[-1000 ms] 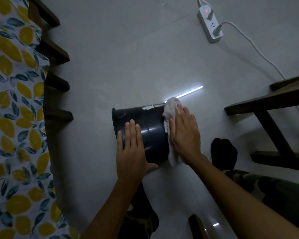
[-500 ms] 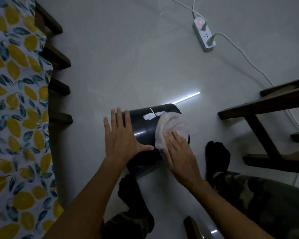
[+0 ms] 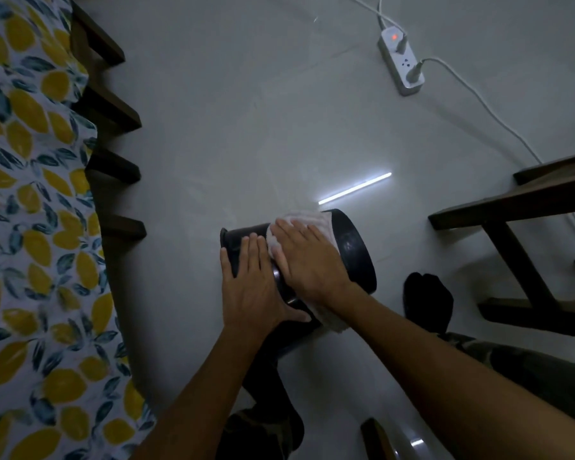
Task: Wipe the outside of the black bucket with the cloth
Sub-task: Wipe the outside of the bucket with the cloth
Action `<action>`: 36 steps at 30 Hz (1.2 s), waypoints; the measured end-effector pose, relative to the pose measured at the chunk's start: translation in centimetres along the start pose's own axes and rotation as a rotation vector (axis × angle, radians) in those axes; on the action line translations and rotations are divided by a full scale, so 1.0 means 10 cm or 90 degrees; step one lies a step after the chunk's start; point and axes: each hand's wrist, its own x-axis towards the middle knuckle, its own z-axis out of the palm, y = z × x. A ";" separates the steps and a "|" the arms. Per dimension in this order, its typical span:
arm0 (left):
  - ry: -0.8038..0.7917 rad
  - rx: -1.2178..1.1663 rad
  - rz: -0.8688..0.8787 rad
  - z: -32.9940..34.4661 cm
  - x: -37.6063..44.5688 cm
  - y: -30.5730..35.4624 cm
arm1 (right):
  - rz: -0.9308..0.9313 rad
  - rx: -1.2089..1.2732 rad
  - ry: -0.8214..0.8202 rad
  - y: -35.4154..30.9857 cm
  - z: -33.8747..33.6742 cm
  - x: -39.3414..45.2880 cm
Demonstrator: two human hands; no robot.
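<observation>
The black bucket [image 3: 357, 252] lies on its side on the grey floor, its rim to the left and its round base to the right. My left hand [image 3: 254, 287] rests flat on the bucket's side near the rim end. My right hand [image 3: 307, 260] presses a white cloth [image 3: 304, 217] onto the top of the bucket's side, fingers spread over it. Part of the cloth hangs out below my right wrist. Both hands hide most of the bucket's wall.
A bed with a lemon-print sheet [image 3: 30, 227] and dark wooden slats [image 3: 113, 167] runs along the left. A dark wooden chair frame [image 3: 518, 247] stands right. A white power strip [image 3: 400, 63] with cables lies at the back right. My black-socked foot [image 3: 427, 302] sits right of the bucket.
The bucket has turned on the floor, base now facing right. My right hand slid the cloth up and left over the side. My left hand shifted down beside it.
</observation>
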 end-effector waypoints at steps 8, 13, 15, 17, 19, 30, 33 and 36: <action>-0.014 -0.010 -0.040 -0.05 0.03 0.02 | 0.130 0.052 0.140 0.43 -0.32 0.08; -0.008 -0.007 -0.033 -0.04 0.02 0.03 | -0.014 -0.014 0.104 0.16 0.11 -0.71; 0.009 0.016 -0.018 0.01 -0.01 0.02 | -0.047 0.013 0.033 -0.01 0.33 -0.79; 0.033 0.026 -0.011 0.04 -0.03 -0.01 | -0.039 0.044 -0.012 -0.08 0.35 -0.70; 0.044 0.022 -0.004 0.03 0.00 -0.04 | -0.075 -0.012 -0.003 -0.05 0.23 -0.55; -0.009 -0.023 -0.037 -0.02 0.02 0.02 | 0.138 0.037 0.076 0.56 -0.33 0.24; -0.006 -0.029 -0.038 0.00 -0.02 0.05 | 0.186 0.021 0.098 0.54 -0.15 -0.27; 0.000 -0.036 -0.041 0.06 -0.10 0.08 | 0.099 -0.030 0.097 0.34 0.08 -0.76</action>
